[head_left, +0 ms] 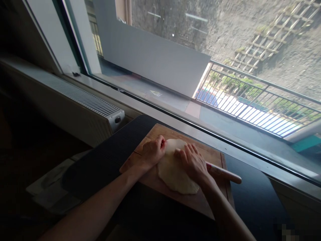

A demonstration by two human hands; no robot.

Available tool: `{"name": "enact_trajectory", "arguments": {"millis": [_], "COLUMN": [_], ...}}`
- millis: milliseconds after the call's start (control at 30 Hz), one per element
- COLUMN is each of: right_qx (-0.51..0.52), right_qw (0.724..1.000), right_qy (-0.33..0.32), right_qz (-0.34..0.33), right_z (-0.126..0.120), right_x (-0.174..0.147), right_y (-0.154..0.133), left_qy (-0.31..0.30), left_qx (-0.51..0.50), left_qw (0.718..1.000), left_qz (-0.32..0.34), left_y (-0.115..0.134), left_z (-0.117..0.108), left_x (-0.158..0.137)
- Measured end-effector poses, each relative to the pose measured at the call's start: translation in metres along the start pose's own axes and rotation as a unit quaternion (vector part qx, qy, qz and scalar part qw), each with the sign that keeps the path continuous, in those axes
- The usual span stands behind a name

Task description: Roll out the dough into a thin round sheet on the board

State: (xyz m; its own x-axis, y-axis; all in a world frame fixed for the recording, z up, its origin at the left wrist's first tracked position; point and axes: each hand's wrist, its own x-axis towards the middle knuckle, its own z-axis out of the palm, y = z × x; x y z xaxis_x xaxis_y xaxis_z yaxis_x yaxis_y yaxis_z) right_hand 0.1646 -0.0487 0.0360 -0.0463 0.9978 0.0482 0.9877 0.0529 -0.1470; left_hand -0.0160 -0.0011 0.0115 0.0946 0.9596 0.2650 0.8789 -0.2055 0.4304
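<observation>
Clearly, the hands do different work over the flat dough (173,172), which lies on the wooden board (213,154) just below the centre of the frame. The left hand (154,150) is curled into a loose fist at the dough's left edge; whether its fingers pinch that edge, I cannot tell. The right hand (194,162) lies over the right side with fingers extended, clasping nothing that shows. A sheet this thin probably wants light, even pressure, worked from the middle outward, and any pull on the rim should be gentle, since it could tear. The rolling pin (224,173) reaches out from beside or under the right wrist, its far end overhanging the board's right edge, so it may hinder that hand; sliding it clear would likely help. Beneath the board, the dark bench (253,187) runs back to the window sill (125,103), leaving little room behind. At the left of the frame stands a radiator (100,117), near the bench. Beyond the glass, a pale panel (160,60) fills the upper middle, a railing (265,83) the right, and a rough grey slope (250,20) the upper right.
</observation>
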Motion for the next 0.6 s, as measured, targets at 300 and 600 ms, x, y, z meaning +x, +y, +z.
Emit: {"name": "enact_trajectory", "arguments": {"millis": [300,600], "right_qx": [-0.013,-0.005], "right_qw": [1.000,1.000], "right_qy": [0.009,-0.010], "right_qz": [0.014,0.008], "right_z": [0.002,0.001], "right_x": [0.013,0.021], "right_y": [0.014,0.004], "left_qy": [0.013,-0.004], "left_qx": [0.014,0.007], "left_qw": [1.000,1.000], "left_qz": [0.011,0.000], "left_y": [-0.002,0.000], "left_z": [0.006,0.002], "left_x": [0.002,0.000]}}
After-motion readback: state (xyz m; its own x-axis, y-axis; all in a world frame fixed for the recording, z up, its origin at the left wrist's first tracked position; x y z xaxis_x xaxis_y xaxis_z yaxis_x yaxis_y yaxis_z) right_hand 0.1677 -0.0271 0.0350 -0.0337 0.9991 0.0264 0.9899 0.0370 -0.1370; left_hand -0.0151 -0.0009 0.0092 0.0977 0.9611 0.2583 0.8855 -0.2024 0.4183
